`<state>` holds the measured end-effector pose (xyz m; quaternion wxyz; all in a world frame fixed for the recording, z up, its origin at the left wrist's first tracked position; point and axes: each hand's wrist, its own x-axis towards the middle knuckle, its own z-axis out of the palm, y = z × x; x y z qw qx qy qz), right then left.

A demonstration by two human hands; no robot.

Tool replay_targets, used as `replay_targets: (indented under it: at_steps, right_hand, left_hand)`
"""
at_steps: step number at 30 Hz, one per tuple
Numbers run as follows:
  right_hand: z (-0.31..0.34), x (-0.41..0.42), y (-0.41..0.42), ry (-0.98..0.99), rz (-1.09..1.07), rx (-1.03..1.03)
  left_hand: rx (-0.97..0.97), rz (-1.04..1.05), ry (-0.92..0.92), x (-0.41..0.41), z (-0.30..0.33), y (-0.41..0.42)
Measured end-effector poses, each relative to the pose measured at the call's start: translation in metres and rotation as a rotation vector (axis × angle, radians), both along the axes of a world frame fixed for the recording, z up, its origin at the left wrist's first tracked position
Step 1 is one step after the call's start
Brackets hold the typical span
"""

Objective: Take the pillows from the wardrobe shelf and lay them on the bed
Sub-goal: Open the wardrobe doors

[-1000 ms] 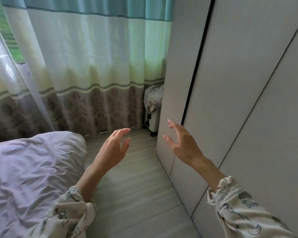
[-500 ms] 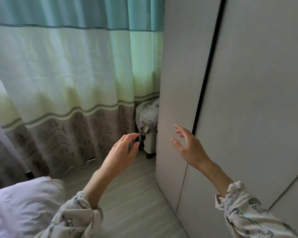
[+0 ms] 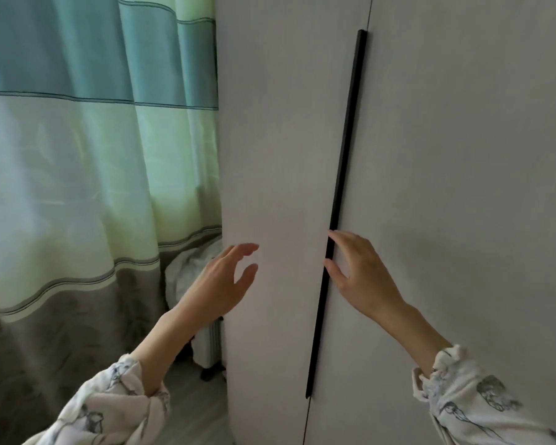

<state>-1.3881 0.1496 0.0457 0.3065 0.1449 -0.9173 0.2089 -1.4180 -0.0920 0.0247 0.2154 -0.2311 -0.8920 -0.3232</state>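
Pillows: none visible from where I stand. Wardrobe doors are closed, so the shelf is hidden behind them. Bed is out of frame too.

Wardrobe fills the right two thirds of the view, pale grey flat panels. Long black handle strip runs nearly vertical along the seam between the two doors, leaning slightly left toward its lower end.

Right hand: at the handle strip, near its middle. Fingertips touch or just overlap the strip's edge, thumb lower down beside the same edge. Fingers only lightly bent, not wrapped round anything. Can't tell whether they're hooked behind the strip or just resting against it. Nothing held.

Left hand: raised in front of the left door panel, palm facing right, fingers spread and relaxed, thumb apart from the rest. Holding nothing. Contact with the door isn't clear; looks to be just off the surface.

Both sleeves are white fabric with a grey printed pattern, gathered cuffs at the wrists.

Left of the wardrobe: curtain, banded teal at the top, pale green in the middle, grey patterned at the bottom, backlit. In the gap between curtain and wardrobe side stands a white ribbed heater on castors, with a crumpled white cloth draped over it, partly hidden by the left hand. Grey plank floor under the left forearm.
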Motion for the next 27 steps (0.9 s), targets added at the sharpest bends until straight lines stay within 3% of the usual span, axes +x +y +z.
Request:
replay_targets:
  at_steps: [7, 11, 13, 20, 27]
  right_hand:
    - [0.034, -0.052, 0.019, 0.413, -0.36, 0.198]
    - [0.019, -0.072, 0.023, 0.349, -0.662, 0.533]
    - [0.014, -0.078, 0.028, 0.355, -0.74, 0.605]
    - [0.01, -0.086, 0.038, 0.409, -0.828, 0.7]
    - [0.015, -0.083, 0.03, 0.385, -0.881, 0.715]
  left_hand:
    - [0.271, -0.291, -0.077, -0.085, 0.023, 0.063]
    - [0.367, -0.456, -0.121, -0.118, 0.029, 0.095]
    - [0.399, -0.536, -0.129, -0.129, 0.033, 0.107]
    - [0.534, -0.739, -0.187, -0.133, 0.039, 0.13]
    - [0.563, -0.784, -0.343, -0.128, 0.048, 0.125]
